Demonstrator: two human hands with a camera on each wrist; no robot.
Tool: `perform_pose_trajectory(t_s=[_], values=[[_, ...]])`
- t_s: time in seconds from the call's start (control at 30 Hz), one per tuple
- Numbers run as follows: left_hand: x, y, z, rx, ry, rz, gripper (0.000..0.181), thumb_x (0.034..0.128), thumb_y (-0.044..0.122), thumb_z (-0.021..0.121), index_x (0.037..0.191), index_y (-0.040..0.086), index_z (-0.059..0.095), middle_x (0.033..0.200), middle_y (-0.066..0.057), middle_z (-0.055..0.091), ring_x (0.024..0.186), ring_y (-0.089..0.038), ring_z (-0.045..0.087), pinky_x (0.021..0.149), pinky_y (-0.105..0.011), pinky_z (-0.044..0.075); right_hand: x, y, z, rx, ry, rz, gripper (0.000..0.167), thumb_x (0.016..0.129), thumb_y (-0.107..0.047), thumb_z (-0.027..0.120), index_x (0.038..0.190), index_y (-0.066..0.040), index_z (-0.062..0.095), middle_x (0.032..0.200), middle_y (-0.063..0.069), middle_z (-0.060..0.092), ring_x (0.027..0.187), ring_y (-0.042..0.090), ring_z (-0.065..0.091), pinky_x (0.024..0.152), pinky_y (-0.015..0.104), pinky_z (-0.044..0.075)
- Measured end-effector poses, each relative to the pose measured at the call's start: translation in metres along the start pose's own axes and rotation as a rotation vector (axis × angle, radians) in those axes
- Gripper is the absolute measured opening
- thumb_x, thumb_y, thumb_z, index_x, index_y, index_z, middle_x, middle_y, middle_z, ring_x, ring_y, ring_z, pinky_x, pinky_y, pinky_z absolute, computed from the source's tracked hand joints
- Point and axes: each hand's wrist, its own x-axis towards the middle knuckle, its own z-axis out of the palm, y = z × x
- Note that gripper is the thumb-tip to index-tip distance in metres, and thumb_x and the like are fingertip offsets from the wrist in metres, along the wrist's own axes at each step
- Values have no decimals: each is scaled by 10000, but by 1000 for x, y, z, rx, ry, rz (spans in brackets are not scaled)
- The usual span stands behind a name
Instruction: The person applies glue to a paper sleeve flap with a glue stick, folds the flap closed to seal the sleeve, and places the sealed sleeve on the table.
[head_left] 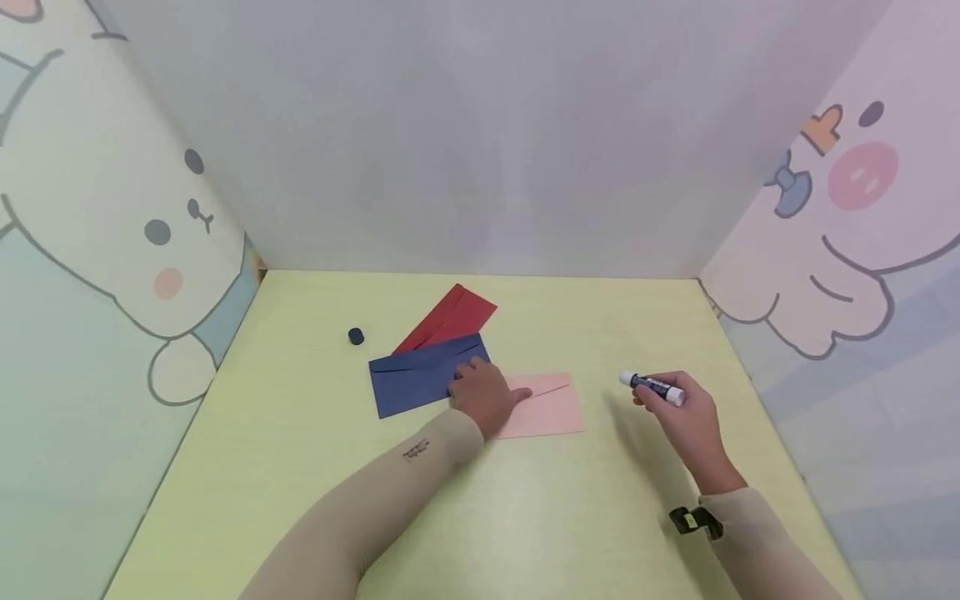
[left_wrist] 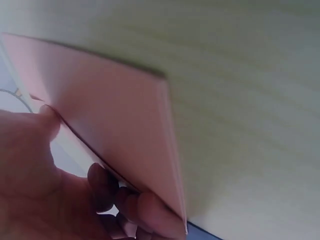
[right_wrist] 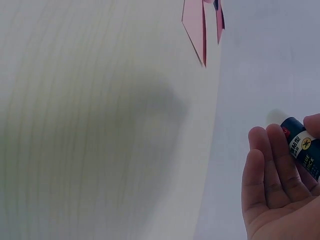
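My left hand (head_left: 483, 396) rests across the left part of a pink envelope (head_left: 551, 412), its thumb stretched out near the flap line. Its fingertips reach the edge of a dark blue envelope (head_left: 412, 383). In the left wrist view, thumb and fingers press along the pink envelope (left_wrist: 115, 105). Above the table at the right, my right hand (head_left: 690, 421) holds an uncapped glue stick (head_left: 656, 388), white end pointing left. The right wrist view shows the dark glue stick (right_wrist: 305, 147) between thumb and fingers, apart from the envelopes.
A red envelope (head_left: 450, 321) lies partly under the blue one. The small dark cap (head_left: 356, 336) stands at the left of the pale yellow table (head_left: 600, 517). Panels with cartoon animals (head_left: 847, 208) rise on both sides, and a plain wall (head_left: 480, 150) stands at the back.
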Motion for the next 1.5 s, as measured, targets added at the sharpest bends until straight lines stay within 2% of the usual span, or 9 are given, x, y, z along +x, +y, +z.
perform_pose_trajectory(t_s=[0.13, 0.33, 0.53, 0.93, 1.1, 1.2, 1.27, 1.33, 1.5], values=[[6, -4, -3, -61, -46, -2, 811, 1008, 778, 812, 1264, 12, 737, 1161, -143, 650, 1038, -292, 636, 875, -465, 670, 2, 0, 1, 0, 5, -4, 407, 1127, -295, 839, 1394, -15, 710, 983, -279, 837, 953, -82, 793, 822, 208, 609], [10, -16, -13, -81, -151, 85, 458, 1185, 431, 728, 1363, 10, 761, 1287, -213, 669, 1163, -359, 676, 1002, -547, 698, 2, 1, 1, 3, 13, -7, 394, 1124, -288, 843, 1383, -19, 718, 971, -280, 835, 946, -80, 791, 806, 209, 600], [4, -24, -22, -122, -187, 140, 392, 1206, 331, 703, 1395, -9, 750, 1345, -250, 677, 1230, -397, 687, 1067, -591, 689, 1, 2, 2, 3, 12, -5, 391, 1118, -284, 851, 1375, -19, 723, 971, -266, 845, 941, -72, 793, 804, 215, 600], [3, -28, -18, -85, -137, 186, 423, 1203, 366, 711, 1380, -16, 749, 1314, -229, 691, 1186, -375, 703, 1024, -563, 701, 3, 6, 2, -11, 17, -21, 374, 1122, -282, 842, 1367, -26, 723, 967, -266, 847, 931, -78, 786, 788, 202, 592], [2, -32, -18, -110, -154, 197, 408, 1202, 363, 711, 1357, -13, 744, 1313, -228, 676, 1164, -370, 678, 1008, -560, 693, 4, 7, 3, -21, 5, 7, 391, 1122, -300, 842, 1384, -37, 716, 982, -257, 852, 941, -78, 782, 804, 210, 598], [-1, -34, -23, -111, -172, 208, 406, 1219, 360, 677, 1371, -11, 736, 1317, -227, 670, 1153, -361, 668, 1006, -555, 689, 4, 7, 4, -20, -6, 20, 407, 1123, -305, 842, 1400, -36, 713, 998, -245, 858, 949, -77, 784, 816, 224, 606], [-5, -31, -29, -119, -174, 191, 464, 1223, 415, 654, 1396, -8, 737, 1310, -217, 672, 1138, -348, 663, 995, -547, 688, 4, 7, 4, -22, -5, 20, 410, 1123, -307, 843, 1401, -36, 712, 997, -239, 860, 947, -76, 785, 805, 226, 599], [-10, -25, -34, -106, -159, 156, 603, 1205, 549, 634, 1434, 2, 743, 1311, -203, 682, 1122, -330, 665, 964, -523, 694, 5, 7, 4, -22, -4, 19, 411, 1122, -308, 844, 1402, -37, 713, 997, -233, 863, 944, -75, 786, 799, 230, 595], [-12, -1, -31, -48, -94, 15, 980, 1047, 880, 618, 1527, 34, 734, 1352, -181, 707, 1092, -311, 647, 865, -477, 675, 6, 7, 5, -12, -9, 9, 408, 1124, -296, 843, 1404, -31, 710, 1004, -234, 865, 947, -76, 794, 825, 221, 616]])
